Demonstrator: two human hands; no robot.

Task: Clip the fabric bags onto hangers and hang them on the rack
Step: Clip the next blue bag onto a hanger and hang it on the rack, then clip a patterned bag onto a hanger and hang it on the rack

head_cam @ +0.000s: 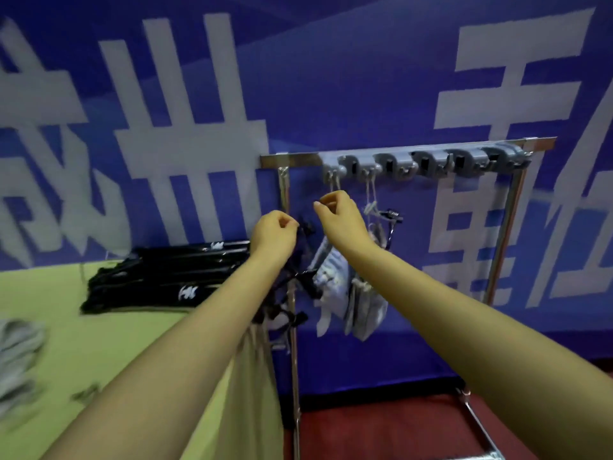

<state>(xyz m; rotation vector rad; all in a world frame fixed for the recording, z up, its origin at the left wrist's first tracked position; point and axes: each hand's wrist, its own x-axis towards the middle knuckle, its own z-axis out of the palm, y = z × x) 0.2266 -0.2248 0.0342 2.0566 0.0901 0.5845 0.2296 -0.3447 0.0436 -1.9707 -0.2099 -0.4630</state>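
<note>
A metal rack (411,149) carries a grey strip of hooks (428,162). My right hand (338,217) is raised under the leftmost hook and pinches a pale cord (332,181) that hangs from it. My left hand (273,235) is just to its left, its fingers closed on a black clip hanger (303,280) from which a grey fabric bag (331,277) dangles. A second grey bag (370,313) hangs to the right by its own cord and black clip (391,215). The image is blurred, so the exact grip points are unclear.
A green table (109,343) stands on the left with a stack of black hangers (166,273) at its back and more grey bags (16,353) at its left edge. A blue banner (348,78) hangs behind the rack. Several hooks to the right are free.
</note>
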